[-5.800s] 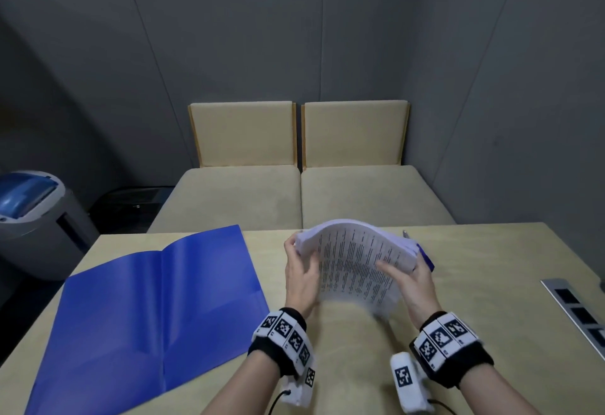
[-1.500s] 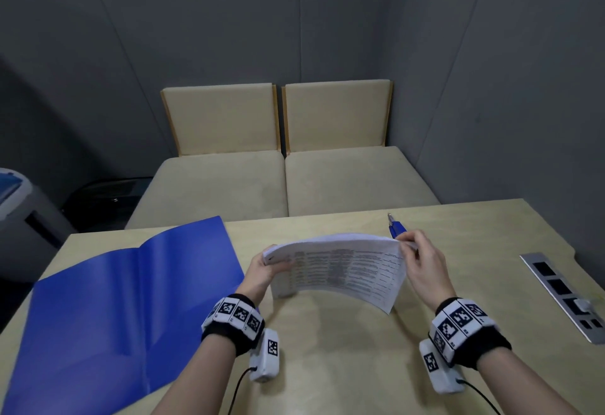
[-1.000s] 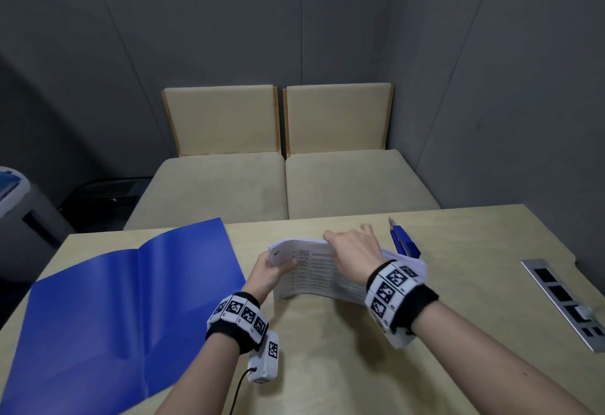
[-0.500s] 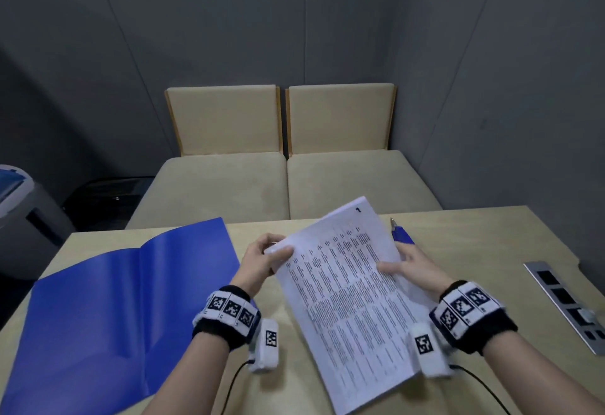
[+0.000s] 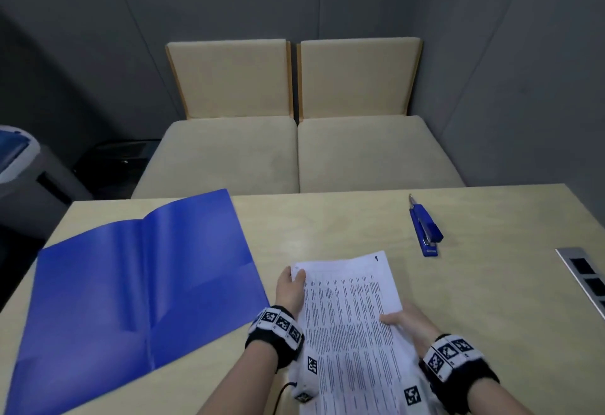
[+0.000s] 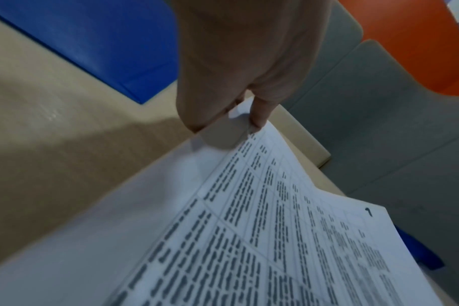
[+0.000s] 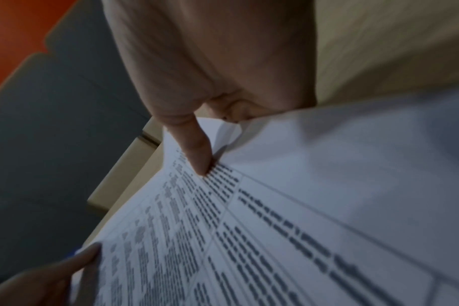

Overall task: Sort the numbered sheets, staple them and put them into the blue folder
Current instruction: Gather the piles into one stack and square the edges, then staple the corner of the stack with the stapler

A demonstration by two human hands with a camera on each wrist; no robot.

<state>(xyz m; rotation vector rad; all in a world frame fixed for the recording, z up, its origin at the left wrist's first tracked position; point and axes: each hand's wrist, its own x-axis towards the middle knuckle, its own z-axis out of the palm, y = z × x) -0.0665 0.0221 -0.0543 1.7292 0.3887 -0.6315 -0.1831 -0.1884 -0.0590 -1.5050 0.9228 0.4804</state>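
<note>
A stack of printed sheets [image 5: 350,323], page 1 on top, is held over the near edge of the table. My left hand [image 5: 289,287] pinches its top left corner, thumb on the upper face [image 6: 260,116]. My right hand [image 5: 409,323] grips the right edge, thumb on the print [image 7: 197,153]. The blue folder [image 5: 140,283] lies open and flat to the left. A blue stapler [image 5: 425,229] lies on the table beyond the sheets, to the right, untouched.
The light wooden table [image 5: 343,225] has a metal socket panel [image 5: 586,280] at its right edge. Two beige seats [image 5: 294,149] stand beyond the far edge. A grey and blue bin [image 5: 19,159] stands at the left.
The sheets were turned from sideways to portrait and drawn towards me, lower over the table. The right hand shifted from the top edge to the right edge. The stapler now shows fully.
</note>
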